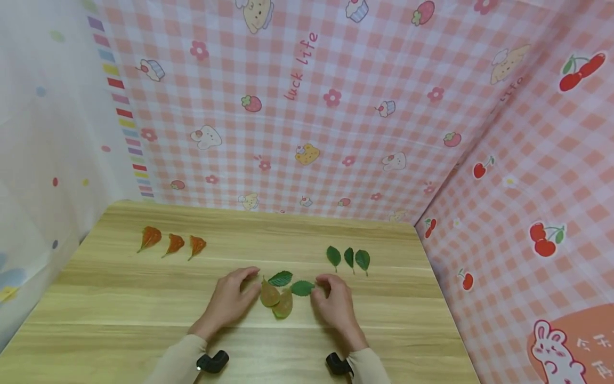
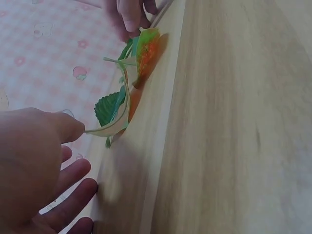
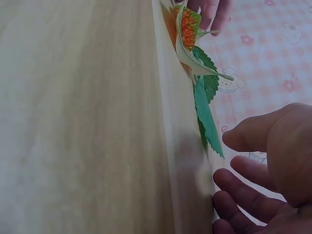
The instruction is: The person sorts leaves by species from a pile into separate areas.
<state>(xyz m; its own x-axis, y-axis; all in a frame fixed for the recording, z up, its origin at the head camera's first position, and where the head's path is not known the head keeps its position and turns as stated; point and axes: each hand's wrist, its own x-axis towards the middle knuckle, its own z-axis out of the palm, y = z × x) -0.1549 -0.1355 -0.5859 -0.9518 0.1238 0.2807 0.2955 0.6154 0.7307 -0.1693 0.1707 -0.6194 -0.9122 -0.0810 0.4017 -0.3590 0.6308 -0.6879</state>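
Four leaves lie in a small cluster on the table between my hands. Two are orange-brown, a left one and a right one that overlaps it. A green toothed leaf sits above them, and another green leaf points right. My left hand is beside the left orange-brown leaf, its thumb by the stem tip; whether they touch I cannot tell. At the tip of the right green leaf is my right hand, thumb slightly apart in the right wrist view. Both hands have relaxed fingers, nothing gripped.
Several orange leaves form a row at the table's back left. Green leaves stand in a row at the back right. Patterned cloth walls enclose the back and sides of the wooden table.
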